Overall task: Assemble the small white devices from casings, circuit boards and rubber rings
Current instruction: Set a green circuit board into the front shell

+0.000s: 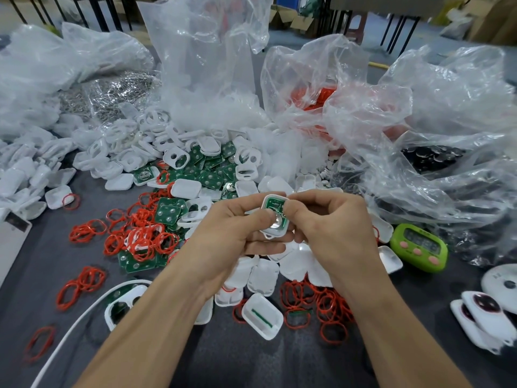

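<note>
Head view: above a grey cloth-covered desk, a left hand and a right hand hold 1 small white rounded-square plastic casing between them. Each grip is clamped on its edges, with both thumbs on top. A green circuit board carrying a shiny round metal disc sits inside the shell, so the step in hand appears to be seating the board. The next move likely calls for 1 of the thin red rubber rings heaped just below the right wrist, stretched evenly round the rim, then a matching cover. Smooth, hard white casing halves lie under the hands. Flat green spare boards are piled beyond, among crinkled clear plastic bags. A lime-green oval timer rests at right.
</note>
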Action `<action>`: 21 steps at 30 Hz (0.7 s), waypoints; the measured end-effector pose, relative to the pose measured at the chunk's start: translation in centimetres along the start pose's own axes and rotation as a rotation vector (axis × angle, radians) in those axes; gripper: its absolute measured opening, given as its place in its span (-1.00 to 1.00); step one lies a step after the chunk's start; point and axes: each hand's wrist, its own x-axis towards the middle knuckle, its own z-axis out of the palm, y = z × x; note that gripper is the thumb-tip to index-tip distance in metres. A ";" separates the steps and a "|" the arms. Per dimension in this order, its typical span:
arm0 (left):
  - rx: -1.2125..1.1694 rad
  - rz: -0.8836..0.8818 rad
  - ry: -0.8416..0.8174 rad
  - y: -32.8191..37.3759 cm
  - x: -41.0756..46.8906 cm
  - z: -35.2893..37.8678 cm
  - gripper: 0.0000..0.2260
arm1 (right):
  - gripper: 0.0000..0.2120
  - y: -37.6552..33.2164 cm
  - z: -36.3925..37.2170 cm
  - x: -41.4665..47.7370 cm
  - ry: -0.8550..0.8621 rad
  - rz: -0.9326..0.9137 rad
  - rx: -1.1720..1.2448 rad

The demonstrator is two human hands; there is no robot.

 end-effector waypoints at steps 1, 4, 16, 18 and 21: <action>-0.005 0.006 -0.001 0.0 0.0 0.0 -0.74 | -0.95 -0.1 0.0 0.0 -0.010 0.006 0.017; -0.004 0.022 0.008 -0.1 0.0 0.0 -0.74 | -0.89 -0.2 0.2 -0.2 -0.007 -0.004 0.003; 0.023 0.058 -0.015 -0.6 0.3 0.0 -0.73 | -0.94 0.6 0.9 -0.1 0.112 0.033 0.028; 0.028 0.055 -0.015 -0.6 0.4 0.0 -0.73 | -0.98 0.6 0.8 -0.1 0.094 0.049 0.032; 0.044 0.049 -0.009 -0.7 0.5 0.2 -0.73 | -0.90 0.6 0.8 -0.3 0.116 0.032 0.013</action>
